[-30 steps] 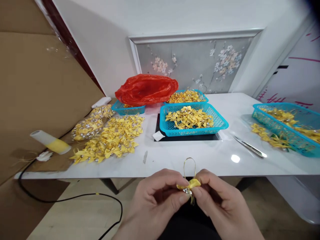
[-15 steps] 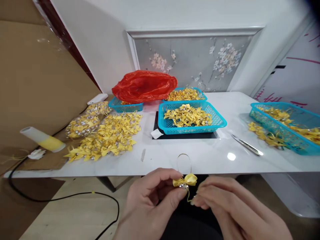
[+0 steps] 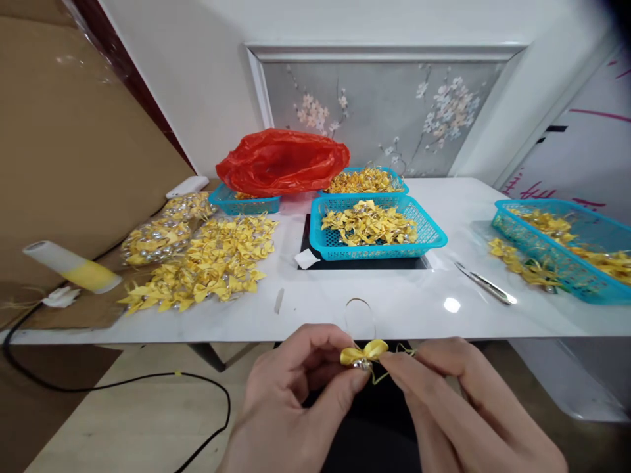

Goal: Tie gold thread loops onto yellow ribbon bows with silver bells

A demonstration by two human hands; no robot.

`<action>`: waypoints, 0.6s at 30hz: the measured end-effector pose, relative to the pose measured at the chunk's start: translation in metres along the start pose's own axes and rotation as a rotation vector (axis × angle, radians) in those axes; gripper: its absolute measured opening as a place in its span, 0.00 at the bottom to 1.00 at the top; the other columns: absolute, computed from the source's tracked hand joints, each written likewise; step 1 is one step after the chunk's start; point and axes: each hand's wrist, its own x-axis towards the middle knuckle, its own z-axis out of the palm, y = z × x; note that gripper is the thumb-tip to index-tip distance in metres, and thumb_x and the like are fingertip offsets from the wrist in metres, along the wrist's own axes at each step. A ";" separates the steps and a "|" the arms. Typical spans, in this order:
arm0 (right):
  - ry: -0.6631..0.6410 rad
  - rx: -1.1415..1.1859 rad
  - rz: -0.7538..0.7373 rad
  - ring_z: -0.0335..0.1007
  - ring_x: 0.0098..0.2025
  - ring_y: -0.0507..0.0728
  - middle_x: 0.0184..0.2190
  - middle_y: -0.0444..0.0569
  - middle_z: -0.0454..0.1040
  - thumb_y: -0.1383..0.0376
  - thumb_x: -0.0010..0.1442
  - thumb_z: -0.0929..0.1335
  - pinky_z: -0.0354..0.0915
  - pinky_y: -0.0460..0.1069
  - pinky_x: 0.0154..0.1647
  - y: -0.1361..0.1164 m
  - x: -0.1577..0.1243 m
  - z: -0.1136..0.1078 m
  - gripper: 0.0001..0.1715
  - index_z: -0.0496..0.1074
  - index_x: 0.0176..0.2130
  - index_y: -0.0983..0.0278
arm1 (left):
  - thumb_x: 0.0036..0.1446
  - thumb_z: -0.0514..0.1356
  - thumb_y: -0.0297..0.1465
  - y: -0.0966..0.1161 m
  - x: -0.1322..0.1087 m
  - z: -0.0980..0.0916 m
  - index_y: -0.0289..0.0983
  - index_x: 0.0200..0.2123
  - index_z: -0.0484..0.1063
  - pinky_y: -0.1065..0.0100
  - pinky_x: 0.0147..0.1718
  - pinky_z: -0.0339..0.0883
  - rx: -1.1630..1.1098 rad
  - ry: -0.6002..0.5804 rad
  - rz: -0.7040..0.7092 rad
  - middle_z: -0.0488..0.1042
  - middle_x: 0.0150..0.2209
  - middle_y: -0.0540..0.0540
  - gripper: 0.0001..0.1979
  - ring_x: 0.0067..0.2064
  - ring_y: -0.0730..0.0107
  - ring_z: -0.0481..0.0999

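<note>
Your left hand [image 3: 296,397] has its grip pinched closed on the yellow ribbon bow [image 3: 376,349], held before the near edge of the surface [image 3: 394,299]. Right hand [image 3: 466,401], just beside, pinches the thin cord [image 3: 379,380].

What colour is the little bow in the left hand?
Yellow: the bow shows best in the head view, held in the left hand.
</note>
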 end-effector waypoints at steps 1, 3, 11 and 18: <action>0.003 -0.004 -0.016 0.66 0.29 0.50 0.36 0.51 0.68 0.75 0.65 0.66 0.65 0.45 0.26 0.002 0.000 0.000 0.09 0.73 0.44 0.65 | 0.50 0.69 0.23 0.001 0.000 0.000 0.46 0.31 0.79 0.84 0.32 0.75 0.010 -0.002 0.003 0.83 0.29 0.57 0.10 0.32 0.75 0.83; 0.019 -0.015 -0.041 0.68 0.31 0.51 0.37 0.52 0.69 0.74 0.65 0.66 0.66 0.45 0.27 0.005 -0.001 0.002 0.09 0.73 0.44 0.65 | 0.50 0.69 0.23 0.002 -0.001 0.000 0.45 0.31 0.78 0.84 0.32 0.75 0.032 -0.010 0.015 0.82 0.28 0.57 0.09 0.31 0.75 0.83; 0.080 -0.053 -0.069 0.71 0.32 0.52 0.35 0.52 0.71 0.76 0.64 0.67 0.68 0.46 0.28 0.004 -0.002 0.004 0.09 0.73 0.43 0.66 | 0.50 0.68 0.25 0.002 -0.001 0.004 0.44 0.29 0.78 0.80 0.28 0.76 0.199 0.049 0.115 0.82 0.27 0.55 0.07 0.29 0.71 0.82; 0.094 -0.041 -0.064 0.71 0.27 0.51 0.29 0.48 0.72 0.77 0.62 0.68 0.66 0.47 0.24 0.003 -0.001 0.004 0.10 0.74 0.42 0.66 | 0.50 0.68 0.26 -0.002 -0.003 0.003 0.44 0.30 0.78 0.77 0.29 0.78 0.268 0.084 0.174 0.82 0.30 0.53 0.06 0.30 0.68 0.82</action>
